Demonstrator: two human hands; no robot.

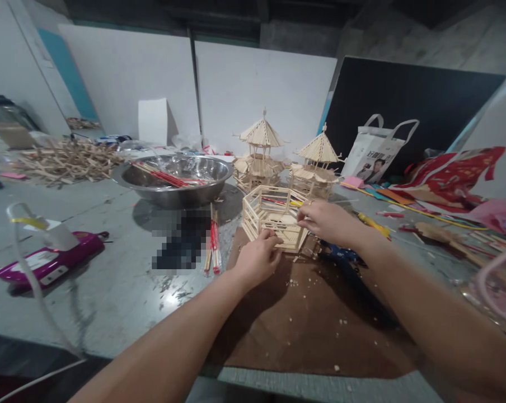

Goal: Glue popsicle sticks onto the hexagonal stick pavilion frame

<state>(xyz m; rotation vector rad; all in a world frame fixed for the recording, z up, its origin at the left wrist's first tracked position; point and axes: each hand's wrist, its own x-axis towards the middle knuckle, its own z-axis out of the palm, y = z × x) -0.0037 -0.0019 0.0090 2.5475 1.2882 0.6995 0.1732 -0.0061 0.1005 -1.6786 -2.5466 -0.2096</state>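
Observation:
A six-sided frame of pale wooden sticks (253, 224), with railings around its sides, stands at the far part of a brown mat. My left hand (259, 257) is closed at its near side, fingers curled on the front rail. At the right side of the frame, my right hand (326, 221) is closed, with thumb and fingers pinched at the top rail by a corner. Whether a loose stick lies between those fingertips is too small to tell. A dark blue glue gun (343, 254) lies under my right forearm, its nozzle end close to the frame.
Two stick pagodas (263, 162) stand behind the frame. A steel basin (173, 193) holds red-wrapped sticks. Left are a purple power strip (55, 260) with a plugged-in white cord and a heap of wood pieces (68, 162). A white bag (374, 151) stands behind right. Crumbs dot the brown mat (303, 336).

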